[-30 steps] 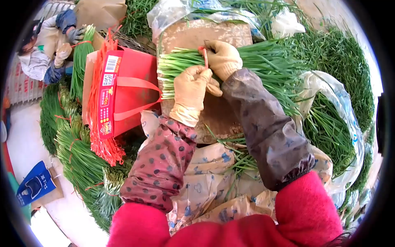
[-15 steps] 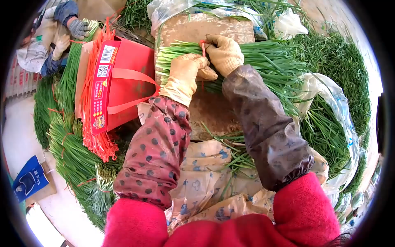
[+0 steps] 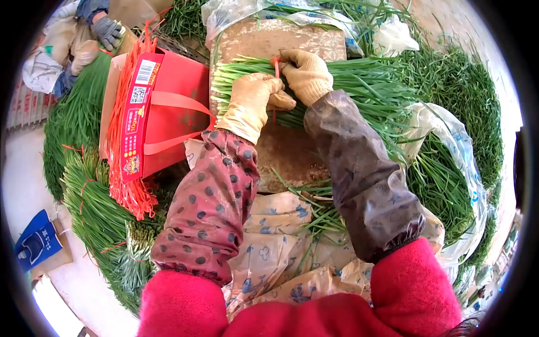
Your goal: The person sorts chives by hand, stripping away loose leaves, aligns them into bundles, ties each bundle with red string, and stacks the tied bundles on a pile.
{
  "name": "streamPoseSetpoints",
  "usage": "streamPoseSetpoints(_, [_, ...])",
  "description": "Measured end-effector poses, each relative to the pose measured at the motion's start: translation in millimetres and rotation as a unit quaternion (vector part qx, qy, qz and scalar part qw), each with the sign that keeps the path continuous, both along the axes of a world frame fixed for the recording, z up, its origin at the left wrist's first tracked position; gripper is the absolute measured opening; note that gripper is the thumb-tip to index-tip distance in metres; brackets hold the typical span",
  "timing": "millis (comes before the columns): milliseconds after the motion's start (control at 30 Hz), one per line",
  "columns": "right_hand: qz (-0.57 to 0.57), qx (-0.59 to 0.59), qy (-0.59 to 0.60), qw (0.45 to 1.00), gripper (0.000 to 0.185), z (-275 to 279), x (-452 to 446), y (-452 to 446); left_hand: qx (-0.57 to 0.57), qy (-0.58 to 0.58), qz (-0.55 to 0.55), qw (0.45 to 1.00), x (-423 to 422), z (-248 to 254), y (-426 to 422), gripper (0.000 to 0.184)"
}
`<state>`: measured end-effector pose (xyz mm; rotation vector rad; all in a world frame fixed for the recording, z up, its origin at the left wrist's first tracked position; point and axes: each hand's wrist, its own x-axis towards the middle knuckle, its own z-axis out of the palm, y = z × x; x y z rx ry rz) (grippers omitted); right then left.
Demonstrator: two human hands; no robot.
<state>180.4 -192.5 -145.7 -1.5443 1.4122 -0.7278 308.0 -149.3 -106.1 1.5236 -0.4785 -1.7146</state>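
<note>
A bunch of garlic chives lies across a worn board, pale stem ends to the left and green leaves to the right. A red tie runs over the bunch. My right hand, in a tan knitted glove, is closed with its fingertips pinching the tie at the far side of the stems. My left hand, in a tan glove, rests over the stems, its fingers curled closed at the tie's nearer stretch. Its fingertips are partly hidden, along with the stems beneath.
A red carton with red ties hanging over it stands left of the board. Tied chive bundles lie beyond. Loose chives and plastic sheeting are at right. A co-worker's gloved hand is upper left.
My hands keep nearly the same hold on the tie. At upper left, the co-worker's hands have shifted slightly, and the pale stem ends beside the grey glove no longer show.
</note>
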Motion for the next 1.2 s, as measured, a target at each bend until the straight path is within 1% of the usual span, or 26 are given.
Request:
streamPoseSetpoints(67, [0.008,0.004,0.008,1.000,0.024,-2,-1,-1,0.003,-0.006,0.008,1.000,-2,2,0,0.012])
streamPoseSetpoints(167, [0.022,-0.008,-0.019,1.000,0.024,-12,-2,-3,0.008,-0.027,0.020,0.999,-5,-1,0,0.012])
streamPoseSetpoints(233, [0.044,0.020,-0.044,0.998,0.024,-10,-4,-2,0.008,-0.044,0.035,0.998,-8,-2,0,0.012])
streamPoseSetpoints(267, [0.046,0.019,-0.043,0.998,0.024,-14,-5,-2,0.007,-0.042,0.037,0.998,-8,-3,0,0.012])
streamPoseSetpoints(333, [0.068,-0.011,-0.071,0.995,0.024,-19,-5,-1,0.004,-0.006,0.087,0.996,-9,-5,1,0.012])
streamPoseSetpoints(367, [0.069,-0.012,-0.070,0.995,0.024,-20,-8,-1,0.002,-0.006,0.088,0.996,-10,-5,1,0.012])
streamPoseSetpoints(433, [0.094,0.027,-0.052,0.994,0.026,1,-12,2,0.003,-0.022,0.105,0.994,-12,-4,2,0.013])
streamPoseSetpoints(467, [0.095,0.026,-0.051,0.994,0.026,5,-12,1,0.002,-0.021,0.105,0.994,-11,-5,2,0.013])
streamPoseSetpoints(533, [0.073,0.074,-0.095,0.990,0.029,11,-13,1,0.000,-0.026,0.104,0.994,-10,-7,1,0.015])
streamPoseSetpoints(600, [0.063,0.092,-0.080,0.991,0.030,10,-11,-1,-0.004,-0.032,0.104,0.994,-11,-7,1,0.015])
streamPoseSetpoints(667, [0.068,0.119,-0.142,0.980,0.031,7,-9,-2,-0.007,-0.039,0.105,0.994,-11,-7,2,0.016])
streamPoseSetpoints(700, [0.068,0.119,-0.142,0.980,0.031,14,-7,-2,0.001,-0.047,0.084,0.995,-11,-5,2,0.016])
streamPoseSetpoints(767, [0.032,0.163,-0.072,0.983,0.032,29,-4,-2,0.010,-0.056,0.062,0.996,-9,-4,3,0.016])
streamPoseSetpoints(833, [0.022,0.161,-0.082,0.983,0.032,25,-2,-4,-0.028,-0.129,-0.033,0.991,-5,2,0,0.015])
streamPoseSetpoints(867, [0.011,0.164,-0.090,0.982,0.032,23,-3,-5,-0.031,-0.128,-0.036,0.991,-1,5,1,0.015])
streamPoseSetpoints(900, [-0.004,0.172,-0.066,0.983,0.030,27,-3,-5,-0.158,-0.229,-0.038,0.960,3,13,5,0.021])
streamPoseSetpoints(933, [-0.008,0.172,-0.066,0.983,0.030,26,-4,-4,-0.281,-0.323,-0.038,0.903,6,16,7,0.029])
streamPoseSetpoints(967, [0.004,0.156,-0.048,0.987,0.030,23,-4,-4,-0.283,-0.322,-0.039,0.902,7,12,4,0.029])
streamPoseSetpoints(1000, [0.016,0.136,-0.030,0.990,0.030,20,-2,-6,-0.367,-0.276,-0.025,0.888,9,3,-1,0.043])
streamPoseSetpoints(1033, [0.024,0.054,0.005,0.998,0.030,22,0,-3,-0.448,-0.224,-0.009,0.865,9,-5,-5,0.058])
streamPoseSetpoints(1067, [0.023,-0.064,0.047,0.997,0.023,24,2,2,-0.453,-0.215,-0.008,0.865,12,-11,-4,0.058])
streamPoseSetpoints(1133, [0.036,-0.232,0.073,0.969,0.015,41,9,9,-0.410,-0.233,-0.150,0.869,25,-21,-2,0.072])
streamPoseSetpoints(1167, [0.035,-0.261,0.086,0.961,0.011,45,11,13,-0.417,-0.282,-0.168,0.848,30,-22,-4,0.071])
streamPoseSetpoints(1200, [0.035,-0.288,0.094,0.952,0.009,48,15,17,-0.360,-0.160,-0.161,0.905,33,-19,-5,0.071])
